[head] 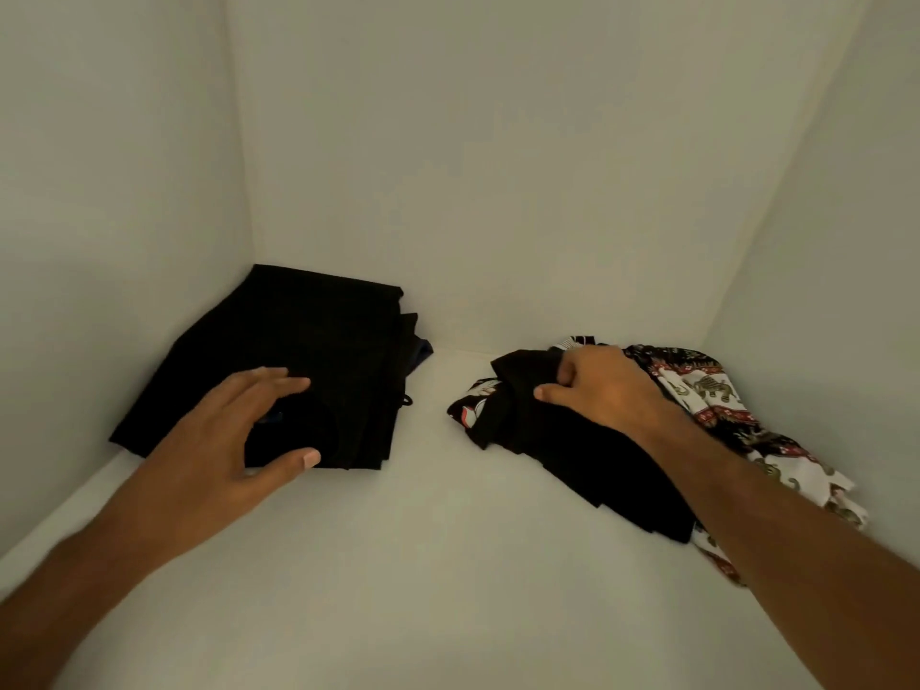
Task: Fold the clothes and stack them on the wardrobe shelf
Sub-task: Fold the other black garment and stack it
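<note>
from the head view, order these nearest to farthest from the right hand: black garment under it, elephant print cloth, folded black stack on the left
1. Black garment: gripped by the right hand, whose fingers curl into its top edge.
2. Elephant print cloth: lies just right of and behind the hand, under the black garment.
3. Folded black stack: across the shelf in the left back corner, under the left hand.

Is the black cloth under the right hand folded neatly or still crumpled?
Crumpled. The black cloth lies bunched and uneven over the patterned clothes, and the right hand grips its upper edge.

Folded black stack [298, 351] left; unfolded pile [707, 390] right
</note>
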